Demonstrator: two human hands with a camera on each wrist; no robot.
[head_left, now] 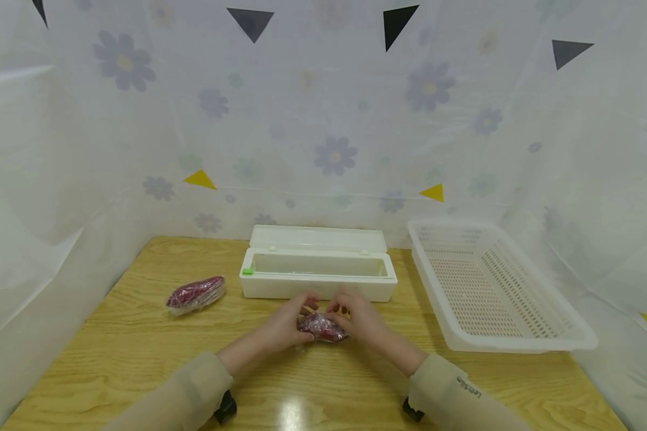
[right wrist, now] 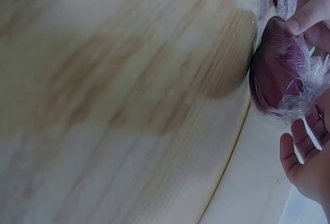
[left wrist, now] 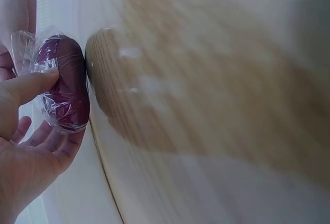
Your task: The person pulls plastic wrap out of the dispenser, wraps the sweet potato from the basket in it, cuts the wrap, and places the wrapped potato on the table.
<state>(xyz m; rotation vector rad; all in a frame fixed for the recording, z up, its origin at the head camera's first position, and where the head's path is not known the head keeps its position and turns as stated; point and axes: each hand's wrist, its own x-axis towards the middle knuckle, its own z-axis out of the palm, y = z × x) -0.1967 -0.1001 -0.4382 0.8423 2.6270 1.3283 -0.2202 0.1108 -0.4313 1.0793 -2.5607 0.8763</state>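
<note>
A smooth dark purple vegetable (left wrist: 72,62), shaped like a sweet potato and wrapped in cling film, lies on the table between both hands. My left hand (head_left: 287,322) holds its left end, thumb pressed on the near side and fingers curved behind. At the other end my right hand (head_left: 360,317) has bent fingers at the loose cling film (right wrist: 312,82), pinching it; part of that grip is hidden. Just behind the hands stands a white cling film box (head_left: 318,288), its lid (head_left: 318,238) raised and a green slider (head_left: 247,271) at its left end.
To the left lies a second film-wrapped purple vegetable (head_left: 196,294). A white perforated plastic basket (head_left: 437,305) occupies the right side of the wooden table (head_left: 313,395). A flower-patterned curtain (head_left: 280,120) hangs behind the table, with plain sheeting at both sides.
</note>
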